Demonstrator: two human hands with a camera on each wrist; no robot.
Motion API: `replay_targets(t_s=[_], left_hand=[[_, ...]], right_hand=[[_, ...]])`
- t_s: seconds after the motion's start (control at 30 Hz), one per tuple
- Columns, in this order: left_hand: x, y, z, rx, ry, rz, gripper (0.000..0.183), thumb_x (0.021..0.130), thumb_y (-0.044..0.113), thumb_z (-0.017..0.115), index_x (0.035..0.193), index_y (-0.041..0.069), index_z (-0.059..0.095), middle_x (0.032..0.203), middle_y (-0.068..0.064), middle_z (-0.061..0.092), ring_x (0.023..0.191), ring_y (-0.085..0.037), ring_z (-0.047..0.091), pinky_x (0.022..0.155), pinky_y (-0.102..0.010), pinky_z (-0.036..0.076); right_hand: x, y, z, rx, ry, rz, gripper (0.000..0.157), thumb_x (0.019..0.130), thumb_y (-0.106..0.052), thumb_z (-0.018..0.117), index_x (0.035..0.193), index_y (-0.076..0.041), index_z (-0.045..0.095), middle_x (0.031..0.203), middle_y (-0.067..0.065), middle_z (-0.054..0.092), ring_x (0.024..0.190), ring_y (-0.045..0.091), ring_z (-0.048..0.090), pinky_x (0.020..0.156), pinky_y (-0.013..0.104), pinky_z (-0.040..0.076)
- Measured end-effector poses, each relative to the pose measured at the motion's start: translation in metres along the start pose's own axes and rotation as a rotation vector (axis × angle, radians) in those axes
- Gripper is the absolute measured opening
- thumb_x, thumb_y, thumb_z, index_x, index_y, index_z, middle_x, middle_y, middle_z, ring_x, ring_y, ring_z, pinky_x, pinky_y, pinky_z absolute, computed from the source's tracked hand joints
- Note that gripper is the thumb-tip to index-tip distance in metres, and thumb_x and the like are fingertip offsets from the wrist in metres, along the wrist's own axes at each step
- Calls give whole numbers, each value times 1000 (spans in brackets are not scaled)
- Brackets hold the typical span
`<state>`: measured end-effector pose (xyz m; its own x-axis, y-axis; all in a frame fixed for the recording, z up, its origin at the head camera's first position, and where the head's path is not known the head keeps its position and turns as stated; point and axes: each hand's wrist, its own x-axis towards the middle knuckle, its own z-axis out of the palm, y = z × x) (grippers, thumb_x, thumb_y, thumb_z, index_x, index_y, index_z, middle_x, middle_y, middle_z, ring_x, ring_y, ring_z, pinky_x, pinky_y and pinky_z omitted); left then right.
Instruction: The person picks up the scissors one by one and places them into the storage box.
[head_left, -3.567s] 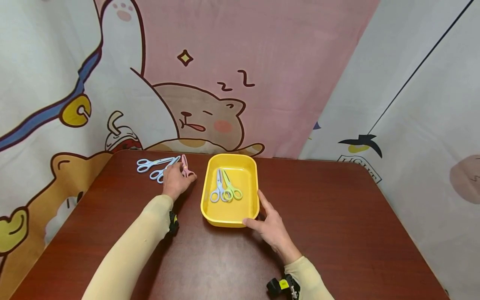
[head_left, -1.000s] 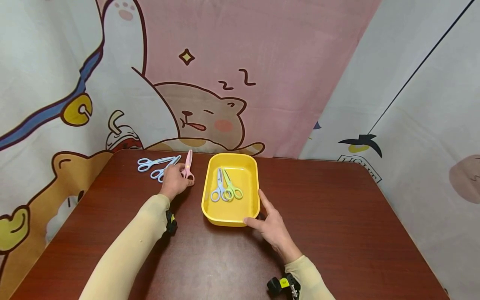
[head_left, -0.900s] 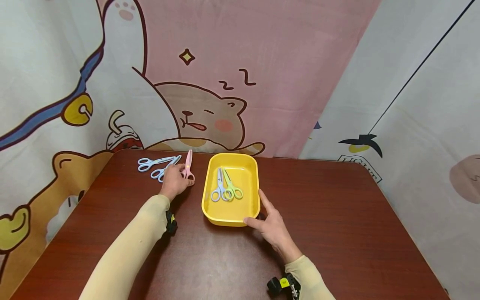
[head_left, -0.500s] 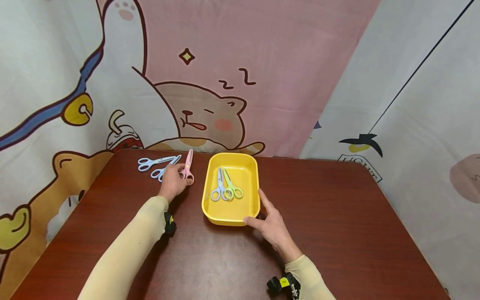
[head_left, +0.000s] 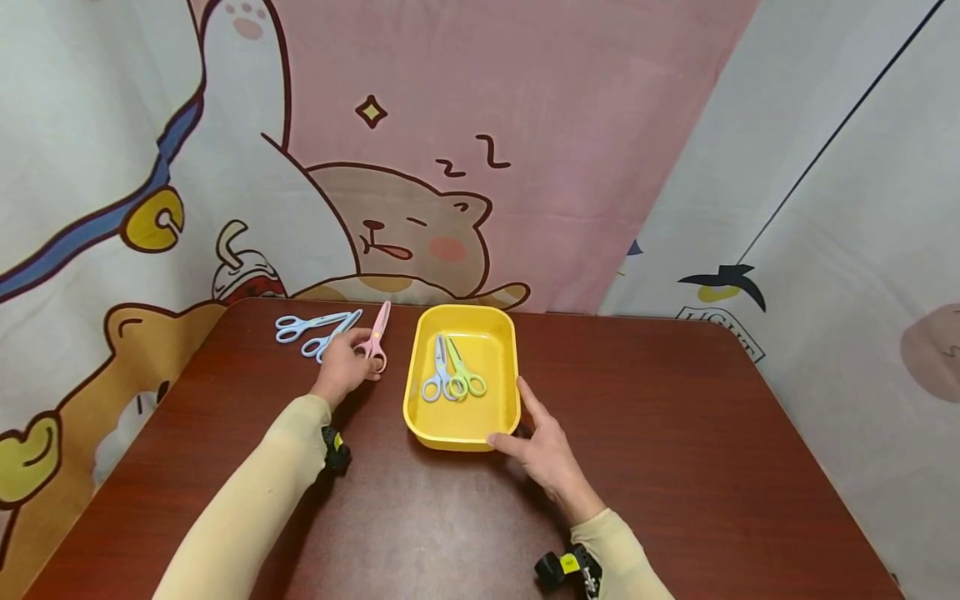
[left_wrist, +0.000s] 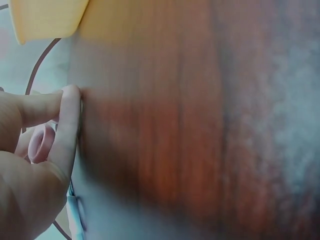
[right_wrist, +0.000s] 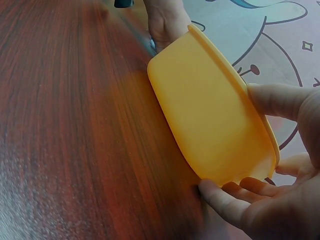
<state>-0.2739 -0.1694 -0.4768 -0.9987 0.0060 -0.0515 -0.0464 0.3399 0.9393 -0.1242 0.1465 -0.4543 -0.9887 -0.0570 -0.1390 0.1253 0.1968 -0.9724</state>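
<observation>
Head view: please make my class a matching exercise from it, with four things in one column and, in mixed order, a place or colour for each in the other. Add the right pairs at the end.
Column one
1. Pink scissors
2. Green scissors
3. Tray
4. Right hand

Column two
A. Lying inside the tray
B. Touching the tray's near right corner
C. Held in the left hand
D. Yellow all over

Right pairs: 1-C, 2-A, 3-D, 4-B
</observation>
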Motion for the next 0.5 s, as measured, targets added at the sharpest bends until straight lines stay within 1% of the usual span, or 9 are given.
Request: replay_targets(t_s=[0.23,0.5], left_hand=[[-3,1,-4,-41,-13,-35,63,87,-16,69,146,-7,48,132,-28,53,69,-13,66,64,-30,62],[-8,5,-5,-75,-27,-41,63,89,-15,69,147,-7,47,131,-28,52,72,-14,66,66,-32,63]], right_hand=[[1,0,0,-3,-1,-10,102,84,-10,84,166,-18,23,169,11,27,141,36,49,92,35,57],[1,-1,0,-6,1,-5,102,84,-10,85,166,-18,24,168,12,29,138,36,51,93,36,57]])
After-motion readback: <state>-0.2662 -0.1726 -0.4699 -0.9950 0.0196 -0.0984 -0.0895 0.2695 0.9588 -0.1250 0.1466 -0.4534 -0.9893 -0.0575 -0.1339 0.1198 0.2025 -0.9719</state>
